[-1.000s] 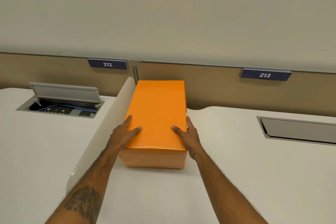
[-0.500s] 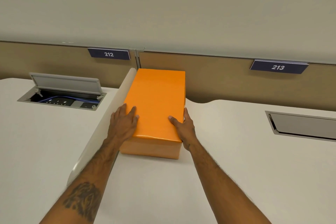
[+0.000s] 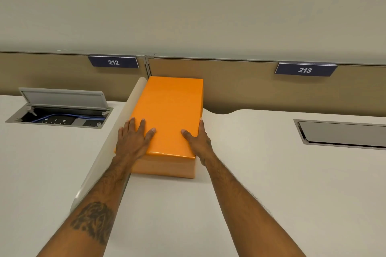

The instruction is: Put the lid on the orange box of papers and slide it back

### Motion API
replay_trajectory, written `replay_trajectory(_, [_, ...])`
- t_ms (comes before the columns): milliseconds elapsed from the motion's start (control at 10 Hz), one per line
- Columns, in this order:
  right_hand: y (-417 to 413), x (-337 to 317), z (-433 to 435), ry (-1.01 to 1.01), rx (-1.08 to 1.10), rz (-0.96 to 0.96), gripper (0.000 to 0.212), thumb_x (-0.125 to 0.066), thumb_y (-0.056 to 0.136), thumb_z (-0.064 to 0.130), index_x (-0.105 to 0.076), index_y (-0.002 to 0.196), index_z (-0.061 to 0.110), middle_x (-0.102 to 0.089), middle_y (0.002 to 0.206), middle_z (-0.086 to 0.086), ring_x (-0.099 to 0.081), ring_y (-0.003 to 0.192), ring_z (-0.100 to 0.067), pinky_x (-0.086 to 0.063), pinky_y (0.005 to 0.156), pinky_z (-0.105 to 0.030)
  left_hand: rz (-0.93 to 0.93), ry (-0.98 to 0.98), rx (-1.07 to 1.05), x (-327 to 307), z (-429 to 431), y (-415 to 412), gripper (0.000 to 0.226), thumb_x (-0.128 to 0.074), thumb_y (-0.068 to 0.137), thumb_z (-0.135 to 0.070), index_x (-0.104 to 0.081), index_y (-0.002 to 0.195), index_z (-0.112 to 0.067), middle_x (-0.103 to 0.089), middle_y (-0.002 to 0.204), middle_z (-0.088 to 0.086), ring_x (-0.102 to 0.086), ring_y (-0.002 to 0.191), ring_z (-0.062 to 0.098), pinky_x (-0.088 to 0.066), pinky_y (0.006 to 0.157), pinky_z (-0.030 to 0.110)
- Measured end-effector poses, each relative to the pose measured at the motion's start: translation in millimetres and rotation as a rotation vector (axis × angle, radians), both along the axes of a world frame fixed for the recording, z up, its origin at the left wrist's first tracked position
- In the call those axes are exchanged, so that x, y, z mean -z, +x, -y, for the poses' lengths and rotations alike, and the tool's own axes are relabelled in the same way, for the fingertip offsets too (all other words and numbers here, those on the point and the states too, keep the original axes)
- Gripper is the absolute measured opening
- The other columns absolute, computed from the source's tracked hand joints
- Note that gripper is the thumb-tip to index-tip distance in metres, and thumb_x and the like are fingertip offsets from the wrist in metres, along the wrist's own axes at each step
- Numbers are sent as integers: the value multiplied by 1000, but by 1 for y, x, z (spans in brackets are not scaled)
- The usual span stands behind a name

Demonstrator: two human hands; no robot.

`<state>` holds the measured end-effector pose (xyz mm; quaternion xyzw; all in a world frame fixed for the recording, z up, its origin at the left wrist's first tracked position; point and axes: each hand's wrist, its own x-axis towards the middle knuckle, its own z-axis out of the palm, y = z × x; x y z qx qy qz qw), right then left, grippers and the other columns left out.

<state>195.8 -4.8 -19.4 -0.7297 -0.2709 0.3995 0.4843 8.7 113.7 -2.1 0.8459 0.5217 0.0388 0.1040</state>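
The orange box (image 3: 165, 168) stands on the white desk (image 3: 261, 183) with its glossy orange lid (image 3: 170, 115) closed over it, so no papers show. Its far end reaches the tan back panel under the gap between signs 212 and 213. My left hand (image 3: 133, 142) lies flat on the lid's near left corner, fingers spread. My right hand (image 3: 198, 142) clasps the near right edge, thumb on top and fingers down the side.
A low white divider (image 3: 117, 137) runs along the box's left side. An open cable hatch (image 3: 60, 110) with blue cables sits on the left desk. A closed metal hatch (image 3: 342, 133) lies at the right. Signs 212 (image 3: 113, 62) and 213 (image 3: 305, 70) hang on the back panel.
The box has slid away from me toward the back panel, with both hands moving along on it. My left hand shifted from gripping the edge to lying flat on the lid.
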Motion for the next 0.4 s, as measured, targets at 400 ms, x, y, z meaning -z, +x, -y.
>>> replay_trajectory(400, [41,1,103,-302,-149,786,75,-25,97,64,-2,158,27,-1,167,-12,-2,153,-32,-13,119,-56,-14,73,169,-6,112,73,76,-22,95,-64,-12,156,-21,-5,164,12,4,151,29,0,116,62])
